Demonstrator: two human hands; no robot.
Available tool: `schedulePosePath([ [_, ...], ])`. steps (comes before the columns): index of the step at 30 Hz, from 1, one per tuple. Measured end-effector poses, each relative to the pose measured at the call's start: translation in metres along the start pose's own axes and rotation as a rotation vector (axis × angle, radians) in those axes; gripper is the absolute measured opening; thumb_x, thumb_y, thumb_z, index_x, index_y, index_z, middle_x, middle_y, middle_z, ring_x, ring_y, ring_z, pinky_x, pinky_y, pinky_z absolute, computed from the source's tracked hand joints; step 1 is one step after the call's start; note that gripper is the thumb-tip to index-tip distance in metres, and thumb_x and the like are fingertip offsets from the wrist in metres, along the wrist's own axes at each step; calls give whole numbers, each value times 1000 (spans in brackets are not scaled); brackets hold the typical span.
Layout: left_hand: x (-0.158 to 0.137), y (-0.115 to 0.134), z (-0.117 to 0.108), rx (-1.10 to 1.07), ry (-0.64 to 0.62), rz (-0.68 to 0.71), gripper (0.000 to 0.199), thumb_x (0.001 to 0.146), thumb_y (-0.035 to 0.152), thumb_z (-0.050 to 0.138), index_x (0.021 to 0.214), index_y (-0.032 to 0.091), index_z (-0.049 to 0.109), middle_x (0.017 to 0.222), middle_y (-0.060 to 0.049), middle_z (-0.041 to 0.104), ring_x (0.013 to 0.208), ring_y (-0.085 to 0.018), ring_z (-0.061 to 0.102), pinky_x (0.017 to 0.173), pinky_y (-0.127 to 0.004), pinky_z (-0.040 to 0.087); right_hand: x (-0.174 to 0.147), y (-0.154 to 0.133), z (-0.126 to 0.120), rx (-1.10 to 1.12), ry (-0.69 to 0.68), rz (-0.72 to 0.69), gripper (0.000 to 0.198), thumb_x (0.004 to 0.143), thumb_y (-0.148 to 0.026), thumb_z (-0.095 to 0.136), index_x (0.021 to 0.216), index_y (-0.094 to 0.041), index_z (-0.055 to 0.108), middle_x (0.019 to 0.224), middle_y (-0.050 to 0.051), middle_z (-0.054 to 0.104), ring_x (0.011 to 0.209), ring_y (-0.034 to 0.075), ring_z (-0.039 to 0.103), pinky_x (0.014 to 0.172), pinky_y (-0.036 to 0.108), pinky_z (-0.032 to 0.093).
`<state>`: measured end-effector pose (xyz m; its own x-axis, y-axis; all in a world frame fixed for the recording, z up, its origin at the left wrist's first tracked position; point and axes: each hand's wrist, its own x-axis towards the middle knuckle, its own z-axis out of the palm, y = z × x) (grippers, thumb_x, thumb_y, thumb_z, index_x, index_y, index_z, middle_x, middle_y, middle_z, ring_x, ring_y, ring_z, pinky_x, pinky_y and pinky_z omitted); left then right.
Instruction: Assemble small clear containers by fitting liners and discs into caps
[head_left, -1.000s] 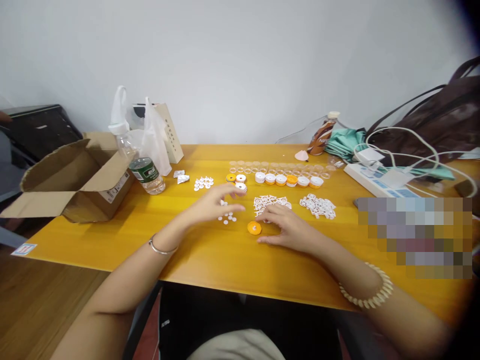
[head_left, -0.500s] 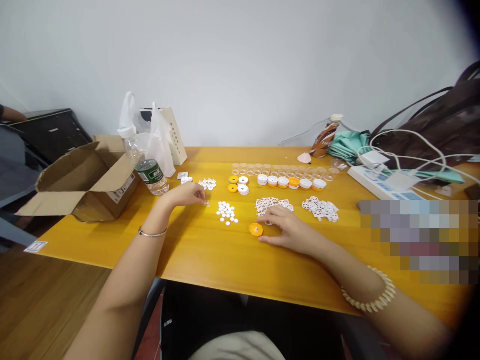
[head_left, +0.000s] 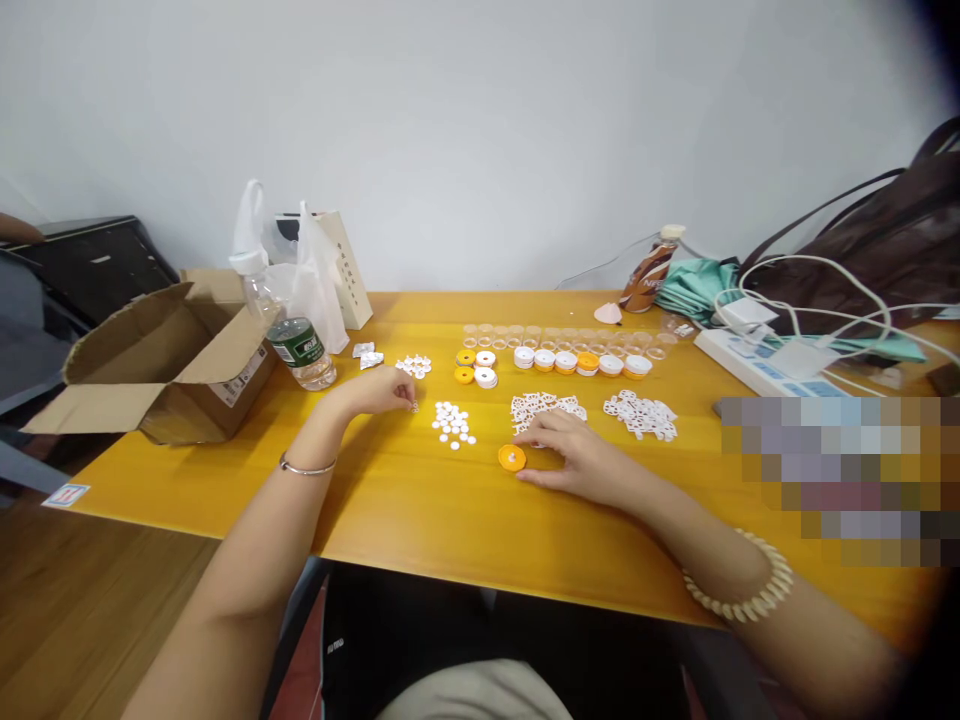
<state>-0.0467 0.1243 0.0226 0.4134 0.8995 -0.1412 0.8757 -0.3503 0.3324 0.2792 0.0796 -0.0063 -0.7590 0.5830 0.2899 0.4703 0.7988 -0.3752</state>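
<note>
My left hand [head_left: 386, 388] reaches to the left of the small parts, its fingers pinched together at a tiny clear piece [head_left: 415, 408] on the table. Behind those fingertips lies a group of small white pronged pieces [head_left: 415, 366]. To the right of the hand are loose white round discs [head_left: 451, 420]. With thumb and fingers curved at its edge, my right hand [head_left: 566, 452] holds an orange disc [head_left: 512, 458] with a small pale knob in its centre. Just beyond that hand is a pile of white cut-out plastic pieces [head_left: 536, 408], partly covered by it.
White and orange round reels [head_left: 566, 362] form a row, with clear cups [head_left: 555, 338] behind. Another white pile [head_left: 641, 415] lies right. At left stand an open cardboard box [head_left: 187, 390] and a water bottle [head_left: 300, 345]; at right, a power strip [head_left: 757, 365] with cables.
My left hand has shifted slightly right and its fingertips have come down onto the tiny clear pieces. My right hand stays at the orange disc.
</note>
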Motion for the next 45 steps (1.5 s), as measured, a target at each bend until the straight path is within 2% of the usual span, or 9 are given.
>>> schedulePosePath([
  [10,-1,-2,-1,15,61,27,13,67,22,57,73,14,66,71,-4,67,65,-15,60,60,-22,43,0,-1,-1,11,-3,10,23,80,-33,59,100,-21,62,91,7,59,89,22,53,78,36,42],
  [14,-4,12,-3,-15,100,103,11,69,21,58,74,14,64,74,-4,66,70,-14,60,66,-23,44,0,-1,-5,20,12,9,22,81,-32,58,99,-21,62,92,8,59,90,22,53,80,36,42],
  [17,-10,42,0,-84,122,260,10,74,21,57,80,15,63,84,-3,66,78,-13,59,75,-24,44,1,-4,-6,73,46,12,21,81,-32,58,99,-21,62,91,8,60,88,21,54,80,36,43],
  [20,-17,78,11,-198,178,619,8,79,22,56,82,17,61,82,-3,65,76,-11,58,75,-25,43,2,-12,-3,215,107,35,19,82,-32,57,96,-20,63,86,6,62,83,19,55,77,34,43],
  [23,-23,103,23,-58,321,747,7,83,23,54,82,18,59,79,-2,64,74,-11,55,73,-26,39,3,-24,1,414,147,116,14,82,-30,57,86,-20,65,77,4,62,73,15,56,69,29,44],
  [28,-23,113,31,194,500,800,9,87,25,50,87,18,57,79,-1,65,75,-12,53,71,-27,35,5,-34,8,644,170,325,17,78,-34,58,77,-18,65,68,2,61,61,13,52,59,27,41],
  [33,-23,114,31,216,556,834,11,87,27,50,88,19,57,79,0,66,75,-11,54,69,-26,35,6,-32,11,882,161,392,22,72,-39,63,74,-17,64,70,2,63,65,13,55,64,28,43],
  [40,-22,112,36,137,503,775,15,89,30,48,92,21,60,83,-2,66,79,-13,56,73,-28,36,7,-29,9,910,153,420,23,71,-40,63,73,-17,63,71,2,64,67,14,57,67,29,46],
  [45,-17,109,39,-113,389,638,16,87,30,52,90,18,62,85,-3,65,80,-13,57,78,-27,40,5,-22,8,705,156,416,21,76,-38,59,76,-17,64,74,3,65,65,14,56,62,28,45],
])
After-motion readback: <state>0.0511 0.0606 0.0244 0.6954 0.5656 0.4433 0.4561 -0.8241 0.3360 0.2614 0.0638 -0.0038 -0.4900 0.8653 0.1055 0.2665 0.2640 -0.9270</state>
